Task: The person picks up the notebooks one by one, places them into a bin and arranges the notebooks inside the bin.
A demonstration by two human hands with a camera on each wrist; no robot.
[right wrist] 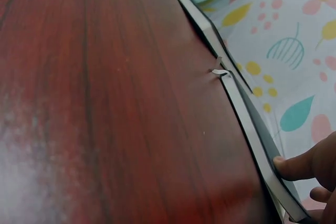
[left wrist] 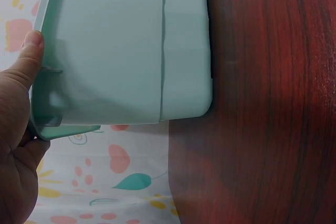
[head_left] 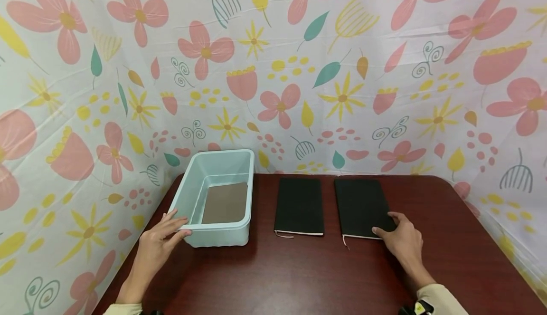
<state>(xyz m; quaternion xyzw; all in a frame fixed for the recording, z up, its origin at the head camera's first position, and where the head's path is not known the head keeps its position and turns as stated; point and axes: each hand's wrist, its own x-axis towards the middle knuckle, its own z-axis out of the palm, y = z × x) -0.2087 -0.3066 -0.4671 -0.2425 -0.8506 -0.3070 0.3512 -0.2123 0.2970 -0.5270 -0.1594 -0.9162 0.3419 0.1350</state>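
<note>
with the left hand (head_left: pixel 158 244), pinching the pale green tub (head_left: pixel 220 237) by its near left corner, running lengthwise near to far; with the right hand (head_left: pixel 403 241), pinching by its near right corner the right notebook (head_left: pixel 360 206), resting on the red-brown table (head_left: pixel 282 277) right of the left notebook (head_left: pixel 299 205), likewise running near to far, trailing a ribbon (right wrist: pixel 221 72) from its near end

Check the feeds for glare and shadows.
Head: soft sheen on the glossy red-brown wood-grain table, near side; left wrist: faint shadow beside the bare left hand, across the pale blue-green rectangular plastic bin; right wrist: whitish glare, lower left.
</note>
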